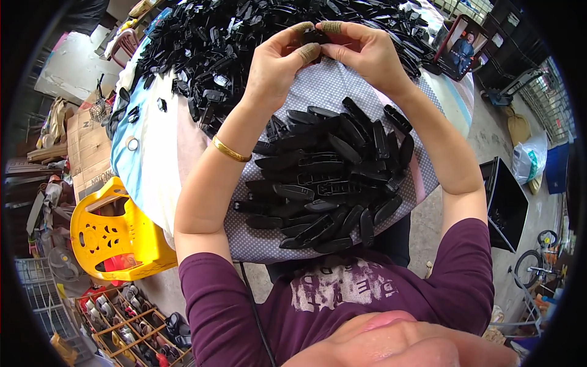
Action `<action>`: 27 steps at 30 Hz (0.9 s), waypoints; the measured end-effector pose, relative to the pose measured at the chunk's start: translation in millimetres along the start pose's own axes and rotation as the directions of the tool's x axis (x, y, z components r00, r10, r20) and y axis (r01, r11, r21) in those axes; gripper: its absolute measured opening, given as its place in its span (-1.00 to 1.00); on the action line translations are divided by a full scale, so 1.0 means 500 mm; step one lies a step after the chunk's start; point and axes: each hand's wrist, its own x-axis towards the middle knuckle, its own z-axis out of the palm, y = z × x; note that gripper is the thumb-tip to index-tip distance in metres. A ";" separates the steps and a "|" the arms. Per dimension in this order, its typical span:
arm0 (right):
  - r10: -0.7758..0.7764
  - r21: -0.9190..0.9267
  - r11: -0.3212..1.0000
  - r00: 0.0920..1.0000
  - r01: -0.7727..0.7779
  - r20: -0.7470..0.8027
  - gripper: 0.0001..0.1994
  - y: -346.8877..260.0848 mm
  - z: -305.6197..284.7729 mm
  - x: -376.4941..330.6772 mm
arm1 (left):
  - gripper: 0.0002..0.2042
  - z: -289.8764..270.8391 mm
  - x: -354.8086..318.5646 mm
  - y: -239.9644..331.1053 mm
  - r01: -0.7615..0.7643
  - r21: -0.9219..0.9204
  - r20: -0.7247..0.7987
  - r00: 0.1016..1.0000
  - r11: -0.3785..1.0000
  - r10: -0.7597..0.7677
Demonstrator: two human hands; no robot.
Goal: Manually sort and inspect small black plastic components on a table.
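Observation:
Both hands meet over the far middle of a round, cloth-covered table [160, 122]. My left hand [276, 61] and my right hand [368, 54] pinch a small black plastic piece [314, 38] between thumbs and forefingers. Fingers hide most of it, so its exact kind cannot be made out. Tan coverings wrap several fingertips. A large heap of loose black plastic parts [208, 46] spreads beyond and left of my hands. Closer to my body, between my forearms, lies a smaller pile of long, curved black plastic pieces [333, 162], apart from both hands.
A phone [463, 48] showing a person stands at the table's right edge. On the left cloth lies a small tape roll [131, 144]. A yellow plastic chair [125, 235] stands left of the table, near a shoe rack [122, 333]. A black flat panel [506, 205] is at right.

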 end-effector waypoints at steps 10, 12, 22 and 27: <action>-0.185 -0.307 0.939 0.980 0.154 -0.075 -0.72 -0.002 0.010 -0.004 | -0.68 0.004 -0.002 -0.008 -0.046 -0.052 -0.113 0.993 0.998 0.040; -0.200 -0.311 0.936 0.975 0.163 -0.092 -0.72 -0.002 0.015 -0.007 | -0.68 0.004 -0.003 -0.002 -0.048 -0.064 -0.107 0.993 0.997 0.041; -0.425 -0.573 0.753 0.904 0.323 -0.050 -0.75 -0.001 0.023 -0.008 | -0.70 0.017 -0.004 -0.013 -0.001 -0.120 -0.144 0.989 0.993 -0.016; -0.198 -0.487 0.864 0.975 0.126 -0.098 -0.63 -0.001 0.025 -0.008 | -0.79 0.000 0.003 0.015 0.023 -0.117 -0.091 0.995 0.993 -0.034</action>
